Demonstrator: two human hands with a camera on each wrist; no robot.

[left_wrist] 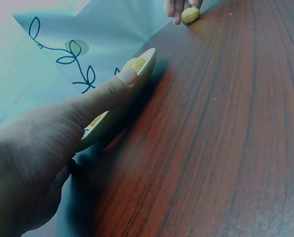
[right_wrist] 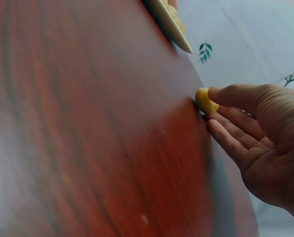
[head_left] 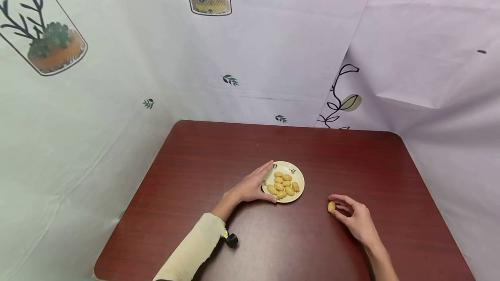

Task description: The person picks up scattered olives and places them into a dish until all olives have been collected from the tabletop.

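Note:
In the head view, my left hand (head_left: 251, 185) spans the left side of a round cream plate (head_left: 281, 199) with small printed motifs. Its thumb lies over the near rim, as the left wrist view also shows, and its fingers reach along the far-left rim. Several small yellow, potato-like pieces (head_left: 279, 187) are gathered on the plate. To the right of the plate, my right hand (head_left: 357, 220) pinches one yellow potato-like piece (right_wrist: 205, 100) between thumb and fingertips, close over the table. The other fingers of that hand are partly spread.
Everything stands on a reddish-brown wooden table (head_left: 218, 146) with rounded corners. Pale fabric (head_left: 273, 64) with plant prints hangs behind and beside it. A black round device (head_left: 232, 240) is attached at the left wrist, below the cream sleeve (head_left: 195, 246).

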